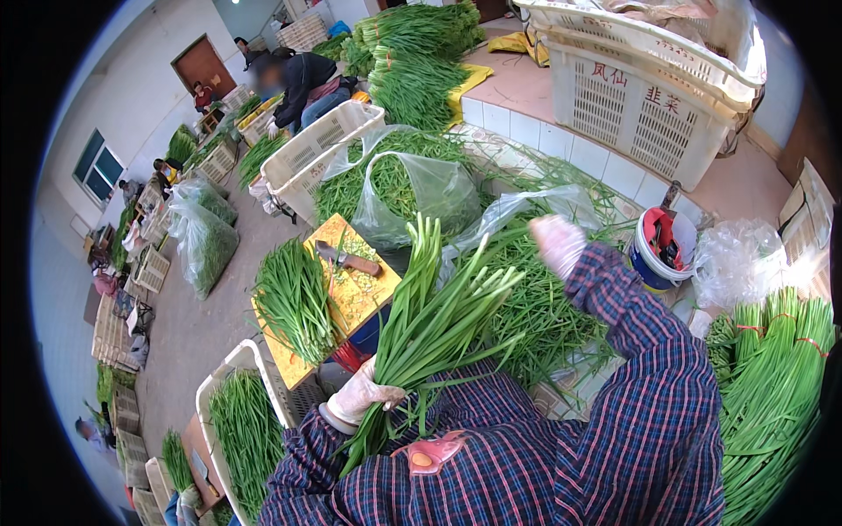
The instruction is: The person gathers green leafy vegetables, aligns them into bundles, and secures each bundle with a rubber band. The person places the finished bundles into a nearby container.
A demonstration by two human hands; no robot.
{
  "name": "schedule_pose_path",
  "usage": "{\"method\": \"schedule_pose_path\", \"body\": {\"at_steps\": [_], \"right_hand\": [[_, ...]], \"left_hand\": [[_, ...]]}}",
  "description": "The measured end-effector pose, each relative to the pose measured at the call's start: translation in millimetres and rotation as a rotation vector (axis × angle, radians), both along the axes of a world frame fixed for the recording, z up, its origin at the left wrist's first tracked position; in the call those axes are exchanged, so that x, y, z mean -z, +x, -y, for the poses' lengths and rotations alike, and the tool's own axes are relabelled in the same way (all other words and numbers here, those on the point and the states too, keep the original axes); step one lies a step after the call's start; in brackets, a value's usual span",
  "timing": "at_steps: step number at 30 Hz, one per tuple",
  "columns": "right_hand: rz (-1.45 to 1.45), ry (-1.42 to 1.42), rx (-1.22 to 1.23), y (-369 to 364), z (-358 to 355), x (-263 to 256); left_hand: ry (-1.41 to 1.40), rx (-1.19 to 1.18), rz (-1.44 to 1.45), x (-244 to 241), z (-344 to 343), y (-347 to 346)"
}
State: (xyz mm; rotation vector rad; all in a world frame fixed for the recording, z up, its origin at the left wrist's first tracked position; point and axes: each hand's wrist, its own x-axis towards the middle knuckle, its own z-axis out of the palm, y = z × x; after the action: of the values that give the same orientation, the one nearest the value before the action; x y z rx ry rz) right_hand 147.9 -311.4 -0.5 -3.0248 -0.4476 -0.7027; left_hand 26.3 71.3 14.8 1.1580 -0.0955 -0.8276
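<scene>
My left hand (362, 396), in a pale glove, grips a loose bunch of garlic chives (421, 329) in front of my chest, pale cut ends pointing up and away. Raised off to the right is my right hand (559, 246), gloved and blurred by motion; whether it holds anything is not clear. A yellow cutting board (363, 289) lies beyond the bunch. On it rest a knife with a wooden handle (358, 263), chopped bits, and a second pile of chives (293, 299). Loose leaves (552, 322) heap below my right hand.
Clear plastic bags of trimmings (414, 191) stand ahead. A white bucket (664, 246) and tied chive bundles (776, 388) are at right. At left, a white crate (204, 401) holds chives. Large crates (631, 98) stand on a tiled step (585, 158). A person (306, 85) bends over farther off.
</scene>
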Motion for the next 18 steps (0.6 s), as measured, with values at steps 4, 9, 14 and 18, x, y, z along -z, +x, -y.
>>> {"method": "schedule_pose_path", "body": {"at_steps": [4, 9, 14, 18], "right_hand": [[-0.453, -0.209, 0.381, 18.0, 49.8, -17.2], [-0.533, 0.379, -0.262, 15.1, -41.3, -81.1], [-0.579, 0.070, -0.071, 16.1, -85.0, -75.8], [-0.522, -0.004, 0.326, 31.7, -23.0, -73.6]], "left_hand": [[0.076, -0.025, 0.066, -14.7, 2.8, -8.2], [0.164, 0.022, 0.077, -19.1, 13.9, -0.9], [0.197, 0.050, 0.078, -16.9, 15.4, -1.0], [0.186, 0.099, 0.091, -13.1, 14.5, -0.5]]}}
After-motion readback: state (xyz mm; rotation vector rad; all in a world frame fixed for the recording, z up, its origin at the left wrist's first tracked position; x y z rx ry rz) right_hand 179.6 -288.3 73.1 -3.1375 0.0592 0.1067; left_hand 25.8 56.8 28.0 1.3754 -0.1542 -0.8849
